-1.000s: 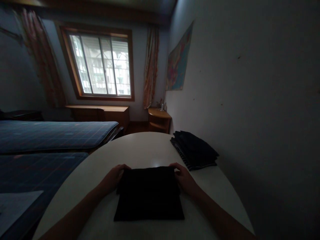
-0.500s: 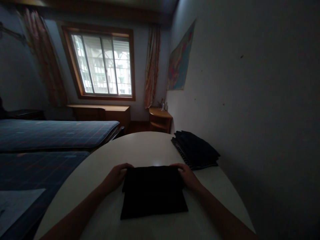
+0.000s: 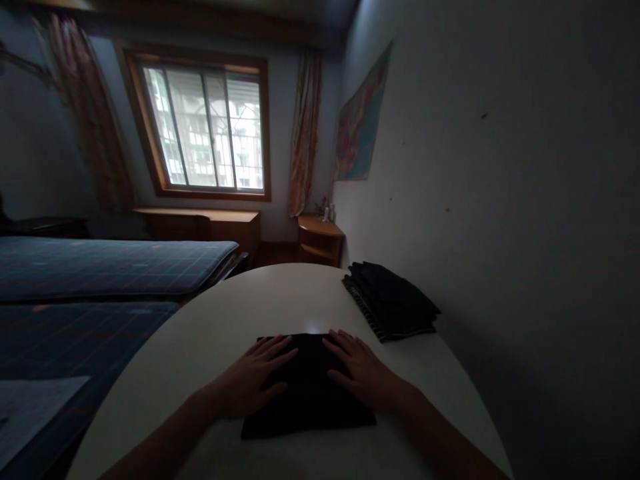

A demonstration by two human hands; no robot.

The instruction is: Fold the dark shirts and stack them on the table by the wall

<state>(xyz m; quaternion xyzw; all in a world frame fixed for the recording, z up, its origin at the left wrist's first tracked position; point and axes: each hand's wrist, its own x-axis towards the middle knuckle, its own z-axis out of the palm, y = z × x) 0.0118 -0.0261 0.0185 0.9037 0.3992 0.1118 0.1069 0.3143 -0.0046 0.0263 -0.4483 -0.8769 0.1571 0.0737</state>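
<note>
A folded black cloth (image 3: 310,393), perhaps a garment, lies flat on the round white table (image 3: 280,293) in front of me. On its left part rests my left hand (image 3: 255,377), palm down with the fingers spread. My right hand (image 3: 363,373) lies the same way on the right part, fingers apart. Between the two hands a strip of the black fabric shows. Farther back on the right sits a stack of folded dark clothes (image 3: 390,300), some with a striped edge; neither hand touches it.
A bare wall (image 3: 500,233) runs along the right side of the table. To the left are mattresses with a blue plaid pattern (image 3: 110,270), and a white sheet (image 3: 35,413) lies on the nearer one. A wooden corner cabinet (image 3: 320,233) stands beyond the table.
Both hands have let go of the cloth's far corners and moved inward onto its top, fingers now spread flat. Earlier the cloth shifted slightly right; the stack stays in place.
</note>
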